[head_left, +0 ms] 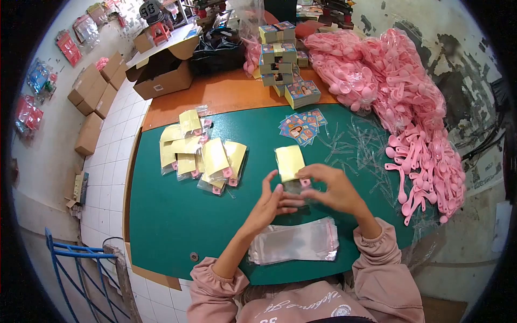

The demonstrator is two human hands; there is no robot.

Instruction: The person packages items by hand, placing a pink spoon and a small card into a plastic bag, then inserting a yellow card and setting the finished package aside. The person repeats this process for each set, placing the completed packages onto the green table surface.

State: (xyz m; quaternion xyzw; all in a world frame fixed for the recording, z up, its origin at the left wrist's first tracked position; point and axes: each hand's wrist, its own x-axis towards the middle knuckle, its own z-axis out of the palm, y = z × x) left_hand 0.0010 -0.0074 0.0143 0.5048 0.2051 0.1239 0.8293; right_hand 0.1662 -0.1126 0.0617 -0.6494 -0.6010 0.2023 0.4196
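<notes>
Two half-curled hands meet just beyond the clear sleeves [293,243]: the right hand [339,189], finger and thumb apart, at a corner of the yellow-backed packet [290,161], the left hand [266,208] loosely open by its lower film [292,188], any firm pinch impossible to tell. Keeping the packet flat and its film unwrinkled seems wisest; similar packets [215,157] lie beyond the sleeves leftward, pink spoons [424,173] rightward.

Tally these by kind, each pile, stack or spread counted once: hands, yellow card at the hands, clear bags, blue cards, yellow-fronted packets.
Hands: 2 (left hand, right hand)
Yellow card: 1
Stack of clear bags: 1
Spread of blue cards: 1
Pile of yellow-fronted packets: 1
Total: 6
</notes>
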